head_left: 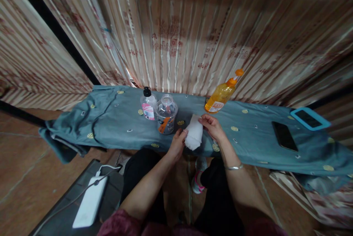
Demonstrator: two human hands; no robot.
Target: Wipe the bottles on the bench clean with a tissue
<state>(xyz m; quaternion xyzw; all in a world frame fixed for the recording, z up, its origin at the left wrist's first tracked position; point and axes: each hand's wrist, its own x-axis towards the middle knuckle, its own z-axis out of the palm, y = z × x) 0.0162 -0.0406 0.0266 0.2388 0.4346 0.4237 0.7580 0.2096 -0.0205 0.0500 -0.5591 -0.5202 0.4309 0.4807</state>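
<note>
Between my two hands is a white tissue [194, 133], folded or rolled, held above the front edge of the cloth-covered bench. My left hand [177, 145] pinches its left side. At its upper right, my right hand [212, 126] grips the edge between thumb and fingers. Just left of the tissue stands a clear plastic tub [166, 120] with an orange and dark label and a clear bottle-like piece in its top. Beside that tub is a clear pump bottle [148, 105] with a black top and pink label. Beyond my right hand, an orange pump bottle [220, 98] stands upright.
A teal patterned cloth [116, 118] covers the narrow bench. On its right lie a black phone [284, 136] and a blue-framed device [310, 119]. A striped curtain [176, 26] hangs behind. At lower left, a white power bank [90, 202] with a cable rests on a dark surface.
</note>
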